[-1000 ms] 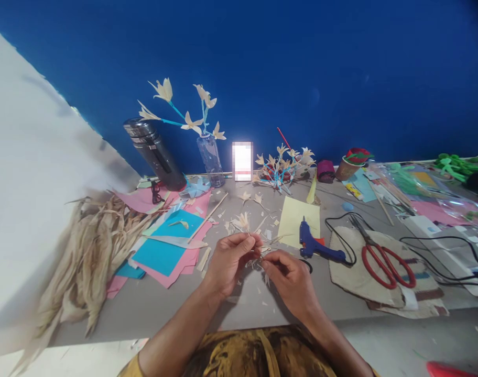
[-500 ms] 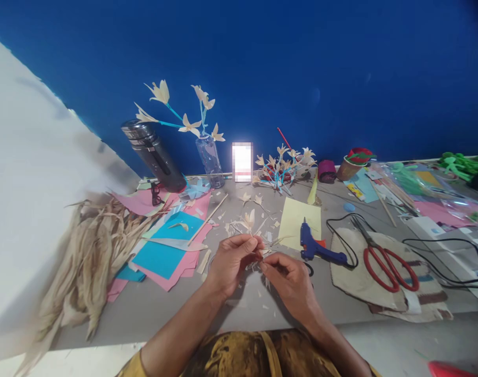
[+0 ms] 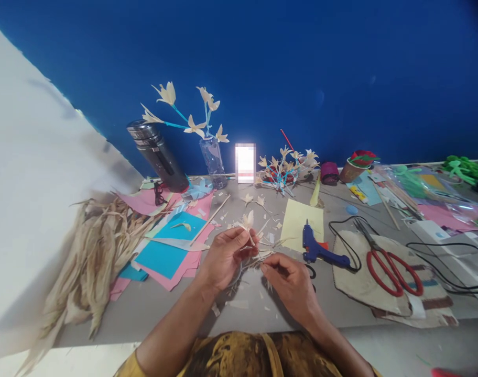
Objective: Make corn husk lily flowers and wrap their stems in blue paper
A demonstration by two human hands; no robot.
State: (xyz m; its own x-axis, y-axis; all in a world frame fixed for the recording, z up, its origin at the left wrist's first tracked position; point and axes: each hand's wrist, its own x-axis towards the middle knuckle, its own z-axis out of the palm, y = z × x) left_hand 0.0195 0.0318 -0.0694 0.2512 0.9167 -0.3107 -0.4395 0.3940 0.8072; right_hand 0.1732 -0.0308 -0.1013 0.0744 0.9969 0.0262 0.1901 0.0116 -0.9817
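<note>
Between the fingers of my left hand (image 3: 227,254) is a pale husk flower (image 3: 248,220), its petals pointing up and away from me. My right hand (image 3: 288,275) pinches a thin thread or wire (image 3: 261,256) just below and right of the flower; which of the two it is I cannot tell. Fine strands and husk scraps lie on the table under both hands. Beyond the flower lie small loose husk flowers (image 3: 260,201). To the right of my right hand a blue glue gun (image 3: 315,248) rests partly on a yellow paper sheet (image 3: 292,225).
Dried corn husks (image 3: 82,267) and blue paper (image 3: 168,251) over pink sheets lie left. A dark flask (image 3: 160,162) and a bottle (image 3: 213,162) of husk flowers stand behind. Red-handled scissors (image 3: 392,272) rest on a cloth (image 3: 349,277) at right, near a black cord (image 3: 427,246).
My left hand has shifted slightly left and up with the flower, opening a wider gap to my right hand. The thin strand now shows between them. The whole view has shifted a little.
</note>
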